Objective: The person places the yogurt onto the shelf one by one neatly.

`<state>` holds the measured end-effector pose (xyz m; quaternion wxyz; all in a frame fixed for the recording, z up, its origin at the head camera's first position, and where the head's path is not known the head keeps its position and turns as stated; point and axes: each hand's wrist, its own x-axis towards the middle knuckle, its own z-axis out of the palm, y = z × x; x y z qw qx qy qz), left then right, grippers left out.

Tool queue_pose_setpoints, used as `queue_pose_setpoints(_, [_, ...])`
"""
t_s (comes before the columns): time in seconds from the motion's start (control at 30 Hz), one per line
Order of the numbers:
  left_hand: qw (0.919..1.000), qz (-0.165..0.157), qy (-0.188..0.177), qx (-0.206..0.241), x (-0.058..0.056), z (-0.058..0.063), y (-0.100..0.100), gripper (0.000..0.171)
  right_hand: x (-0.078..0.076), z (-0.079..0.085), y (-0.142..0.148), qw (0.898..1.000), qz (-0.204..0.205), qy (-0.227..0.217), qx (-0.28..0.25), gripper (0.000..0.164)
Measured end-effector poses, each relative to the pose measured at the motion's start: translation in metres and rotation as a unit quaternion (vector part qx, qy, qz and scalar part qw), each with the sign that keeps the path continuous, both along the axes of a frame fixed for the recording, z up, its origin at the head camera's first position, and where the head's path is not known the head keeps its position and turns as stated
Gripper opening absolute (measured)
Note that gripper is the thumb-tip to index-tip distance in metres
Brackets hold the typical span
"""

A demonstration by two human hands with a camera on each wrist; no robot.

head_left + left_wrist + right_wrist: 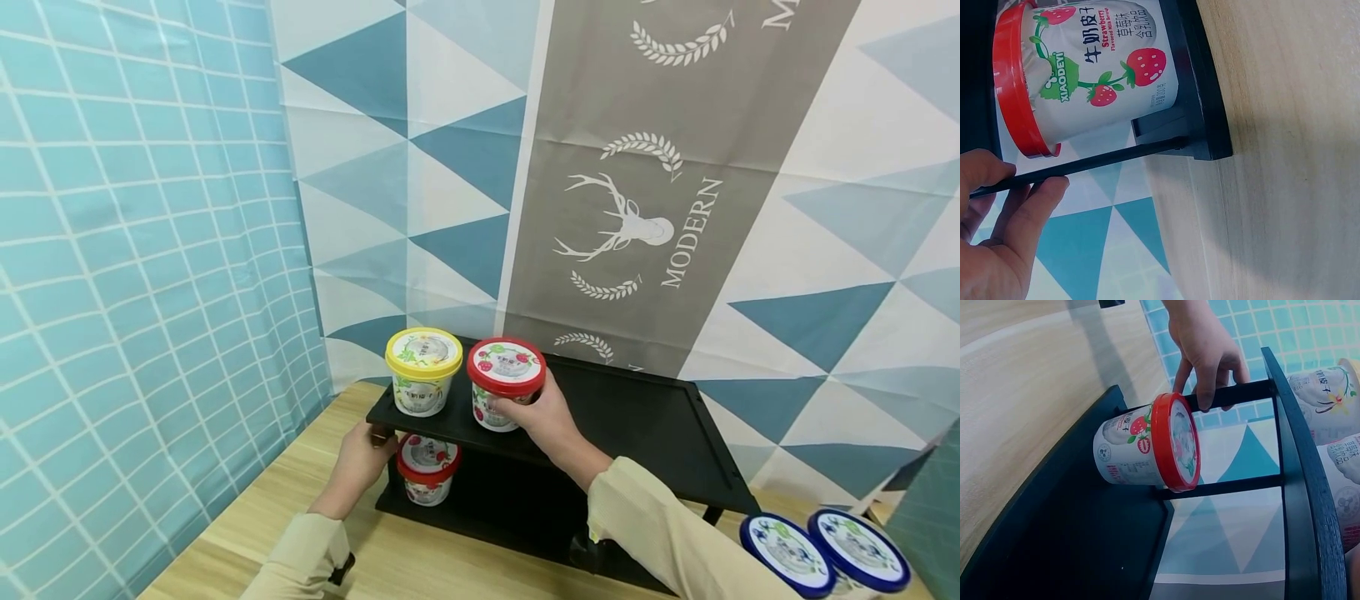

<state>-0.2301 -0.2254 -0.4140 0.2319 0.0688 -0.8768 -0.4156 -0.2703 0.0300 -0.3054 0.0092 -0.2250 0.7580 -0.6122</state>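
My left hand (358,462) pinches the black side post (1091,164) of a two-tier black rack (630,417) between thumb and fingers. With its thumb and fingers around the side, my right hand (551,423) grips a red-lidded tub (507,368) at the upper tier. Whether that tub's base touches the tier is hard to tell. Left of it stands a yellow-lidded tub (423,357). On the lower tier, close to my left hand, another red-lidded tub (427,458) stands upright; its label in the left wrist view shows strawberries.
Two blue-lidded tubs (858,550) stand side by side to the right of the rack. The rack rests on a wooden table (247,533). Behind it hangs a patterned cloth (457,183), and a blue tile-patterned curtain (142,250) is at the left.
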Motion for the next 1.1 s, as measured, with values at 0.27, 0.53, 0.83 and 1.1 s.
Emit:
queue_pose_setpoints(0.27, [1.0, -0.002, 0.006, -0.001, -0.0003, -0.0002, -0.0006, 0.021, -0.0007, 0.0002, -0.0024, 1.0, 0.004, 0.0, 0.006, 0.074])
queue_pose_setpoints(0.53, [0.9999, 0.001, -0.011, 0.0, -0.0003, -0.0042, -0.0016, 0.021, -0.002, -0.0029, -0.0048, 1.0, 0.001, -0.012, 0.011, 0.076])
queue_pose_setpoints(0.83, [1.0, 0.0, -0.008, 0.0, -0.0001, -0.0037, -0.0012, 0.022, -0.0029, -0.0043, -0.0061, 1.0, 0.002, -0.004, 0.01, 0.074])
queue_pose_setpoints(1.1, [1.0, -0.002, -0.006, 0.005, 0.0003, -0.0035, -0.0012, 0.021, -0.0038, -0.0048, -0.0062, 1.0, 0.011, -0.008, 0.004, 0.075])
